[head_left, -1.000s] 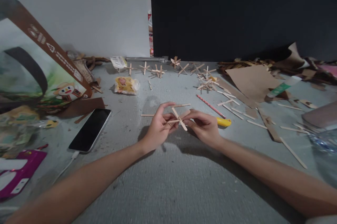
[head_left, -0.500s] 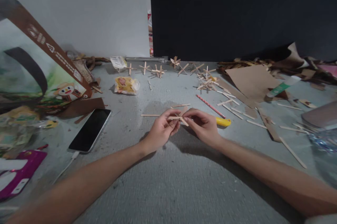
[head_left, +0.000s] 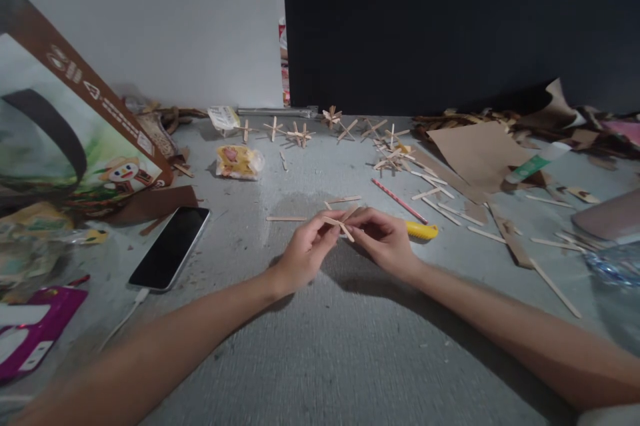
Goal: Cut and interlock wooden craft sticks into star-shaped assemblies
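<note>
Between my hands, just above the table, is a small star of crossed wooden craft sticks [head_left: 345, 226]. My left hand [head_left: 309, 244] pinches its left side, and my right hand [head_left: 384, 239] pinches the right side. Fingertips cover part of the crossing. Behind my hands, loose craft sticks [head_left: 345, 199] lie on the table, one [head_left: 285, 219] just left of my left hand. A yellow cutter [head_left: 423, 231] lies beside my right hand, partly hidden by it. Beyond it is a red patterned straw-like stick [head_left: 399, 200].
Several crossed-stick stars [head_left: 273, 128] stand along the back. A stick pile [head_left: 395, 158], brown card [head_left: 475, 154] and glue tube [head_left: 537, 164] lie to the right. On the left are a phone [head_left: 170, 249] with a cable, a yellow packet [head_left: 239, 163] and a large printed bag [head_left: 125, 176].
The stick star has tilted in my fingers, its left stick now slanting down to the right. My left fingers have closed in nearer the crossing. The view has shifted very slightly.
</note>
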A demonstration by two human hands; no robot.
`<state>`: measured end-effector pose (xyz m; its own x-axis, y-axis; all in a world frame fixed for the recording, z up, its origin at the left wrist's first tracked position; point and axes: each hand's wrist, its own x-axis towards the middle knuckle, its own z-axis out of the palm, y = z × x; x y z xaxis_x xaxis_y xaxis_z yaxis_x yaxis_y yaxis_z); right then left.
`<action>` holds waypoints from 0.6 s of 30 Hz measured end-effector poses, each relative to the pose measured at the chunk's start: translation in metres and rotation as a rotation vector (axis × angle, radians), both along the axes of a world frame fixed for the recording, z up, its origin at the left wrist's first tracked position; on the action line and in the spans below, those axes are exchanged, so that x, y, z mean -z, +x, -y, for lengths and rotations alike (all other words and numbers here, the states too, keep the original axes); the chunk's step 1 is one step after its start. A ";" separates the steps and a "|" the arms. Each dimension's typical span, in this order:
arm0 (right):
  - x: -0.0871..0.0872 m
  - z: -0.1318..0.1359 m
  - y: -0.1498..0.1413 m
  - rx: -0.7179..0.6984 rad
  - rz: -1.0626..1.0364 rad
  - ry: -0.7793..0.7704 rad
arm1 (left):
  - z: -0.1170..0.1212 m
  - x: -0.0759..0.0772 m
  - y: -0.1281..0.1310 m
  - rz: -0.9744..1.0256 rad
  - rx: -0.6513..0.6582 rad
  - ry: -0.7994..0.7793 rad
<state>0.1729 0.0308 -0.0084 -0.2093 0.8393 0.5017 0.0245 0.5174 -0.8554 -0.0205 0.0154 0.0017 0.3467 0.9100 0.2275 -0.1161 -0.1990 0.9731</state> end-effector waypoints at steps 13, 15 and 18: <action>-0.002 0.004 -0.001 -0.011 -0.022 -0.001 | -0.008 0.013 0.001 0.043 -0.026 0.053; -0.003 0.004 -0.001 -0.014 -0.029 0.019 | -0.008 0.013 0.002 0.046 -0.022 0.040; -0.003 0.005 -0.001 -0.037 -0.046 0.032 | -0.008 0.012 0.002 0.044 -0.009 0.023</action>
<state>0.1714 0.0254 -0.0051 -0.2158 0.8149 0.5380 -0.0345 0.5443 -0.8382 -0.0186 0.0231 -0.0105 0.3273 0.9074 0.2638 -0.1569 -0.2231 0.9621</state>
